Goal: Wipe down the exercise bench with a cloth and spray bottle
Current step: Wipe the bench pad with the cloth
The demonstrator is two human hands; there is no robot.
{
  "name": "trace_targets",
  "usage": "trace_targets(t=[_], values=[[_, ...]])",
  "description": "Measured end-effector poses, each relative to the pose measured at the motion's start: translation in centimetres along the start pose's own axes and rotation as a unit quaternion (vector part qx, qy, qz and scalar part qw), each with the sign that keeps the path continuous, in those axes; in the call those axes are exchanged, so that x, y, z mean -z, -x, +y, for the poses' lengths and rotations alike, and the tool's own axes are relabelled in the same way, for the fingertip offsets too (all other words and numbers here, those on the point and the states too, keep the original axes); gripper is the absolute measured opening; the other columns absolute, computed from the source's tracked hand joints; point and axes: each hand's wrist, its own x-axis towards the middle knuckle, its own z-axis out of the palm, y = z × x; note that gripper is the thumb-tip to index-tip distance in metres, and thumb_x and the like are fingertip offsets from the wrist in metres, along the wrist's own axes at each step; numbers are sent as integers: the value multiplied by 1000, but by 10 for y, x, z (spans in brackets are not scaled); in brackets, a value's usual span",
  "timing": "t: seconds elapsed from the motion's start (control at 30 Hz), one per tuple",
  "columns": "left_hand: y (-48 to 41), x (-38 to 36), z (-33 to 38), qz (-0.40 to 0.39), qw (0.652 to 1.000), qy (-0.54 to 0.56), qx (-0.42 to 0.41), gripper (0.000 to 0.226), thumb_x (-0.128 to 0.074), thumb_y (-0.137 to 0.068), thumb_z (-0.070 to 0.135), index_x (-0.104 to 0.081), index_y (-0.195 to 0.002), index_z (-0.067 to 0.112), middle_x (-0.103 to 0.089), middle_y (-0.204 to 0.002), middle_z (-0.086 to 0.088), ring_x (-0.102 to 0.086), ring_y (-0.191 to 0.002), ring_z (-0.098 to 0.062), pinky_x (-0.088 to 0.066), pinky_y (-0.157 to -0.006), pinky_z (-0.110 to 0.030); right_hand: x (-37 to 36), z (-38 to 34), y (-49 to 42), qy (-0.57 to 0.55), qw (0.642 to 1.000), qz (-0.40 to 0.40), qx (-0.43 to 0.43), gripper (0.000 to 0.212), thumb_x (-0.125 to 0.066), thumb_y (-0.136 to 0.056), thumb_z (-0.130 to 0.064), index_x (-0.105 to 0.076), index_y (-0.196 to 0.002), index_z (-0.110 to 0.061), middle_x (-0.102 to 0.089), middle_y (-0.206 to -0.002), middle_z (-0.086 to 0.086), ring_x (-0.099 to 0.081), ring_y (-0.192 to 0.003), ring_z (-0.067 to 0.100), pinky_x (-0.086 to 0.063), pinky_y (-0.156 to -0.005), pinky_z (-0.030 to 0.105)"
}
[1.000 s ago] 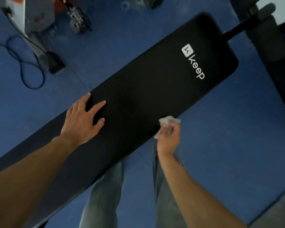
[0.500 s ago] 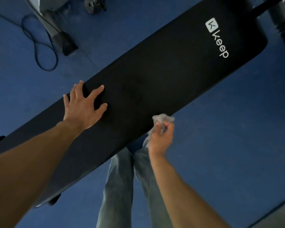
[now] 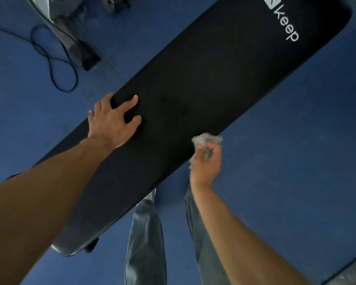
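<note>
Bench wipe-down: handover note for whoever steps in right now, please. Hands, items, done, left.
Left hand: open, flat on the bench pad near its far edge, bracing.
Right hand: closed on the crumpled grey cloth, at the pad's near edge.
Spray bottle: not in view.
Done: cannot tell how much of the pad has been wiped; no wet streaks show.
Left: probably work the cloth along the pad toward the keep logo end, then the end by the person's legs.
</note>
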Motion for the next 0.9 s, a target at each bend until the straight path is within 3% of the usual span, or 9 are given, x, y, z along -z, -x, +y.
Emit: trace_targets(t=[0.13,0.23,0.33,0.37,0.43,0.5,0.6,0.77,0.9], values=[[1,5,-14,-17,999,-11,-38,61,-42,-97,66,-23,-154,56,-16,-166,-12,-17,-151,-37,-25,-119,-61,-13,34,76,33,994,-100,-6,7,-64,-97,-22,-59,-93,-23,-64,-94,8,-60,-80,17,-48,-73,24],[10,5,-44,-19,998,-14,-65,62,-43,-98,63,-21,-155,55,-18,-165,-14,-18,-151,-37,-28,-118,-60,-17,35,61,-13,998,-54,-5,7,-66,-95,-29,-60,-95,-28,-69,-95,7,-67,-82,30,-55,-73,42],[32,-1,-87,-27,998,-6,-48,65,-42,-99,63,-13,-156,56,-23,-162,-16,-25,-148,-39,-31,-116,-60,-22,22,57,-30,999,28,-12,7,-66,-97,-17,-60,-100,-18,-63,-91,-11,-60,-80,-11,-47,-73,8],[42,-5,-103,-26,999,-13,-44,66,-42,-99,62,-12,-156,55,-24,-162,-16,-27,-147,-39,-32,-115,-60,-28,21,70,-27,999,43,-16,6,-65,-97,-14,-59,-100,-15,-60,-91,-14,-58,-81,-14,-44,-72,5],[60,-13,-128,-25,998,-28,-46,67,-44,-99,61,-12,-157,54,-23,-162,-17,-28,-147,-40,-32,-115,-61,-40,33,106,-3,999,31,-29,6,-64,-97,-15,-60,-99,-11,-60,-91,-8,-59,-84,-2,-49,-76,12],[74,-18,-153,-30,998,-27,-38,67,-45,-99,59,-12,-157,53,-20,-164,-17,-27,-148,-40,-31,-116,-61,-51,58,161,16,997,-56,-44,5,-63,-97,-25,-61,-99,-21,-64,-95,1,-63,-86,19,-56,-80,33],[94,-28,-182,-19,999,-23,-32,66,-48,-99,57,-18,-158,51,-17,-166,-19,-24,-150,-41,-28,-118,-61,-47,78,217,62,983,-169,-47,15,-65,-97,-23,-57,-91,-34,-62,-95,3,-60,-86,15,-50,-76,22],[139,-55,-194,49,996,74,-32,57,-55,-99,46,-40,-153,40,-21,-165,-17,-21,-152,-37,-25,-122,-58,-52,64,214,28,994,-93,-59,19,-69,-94,-16,-58,-88,-30,-65,-91,-3,-60,-79,-4,-48,-74,19],[191,-88,-172,102,981,164,-33,45,-57,-97,38,-56,-141,29,-48,-137,-7,-48,-125,-24,-48,-106,-45,-61,62,231,4,990,-104,-96,21,-70,-93,-11,-59,-89,-27,-64,-94,-6,-62,-86,4,-52,-82,22]])
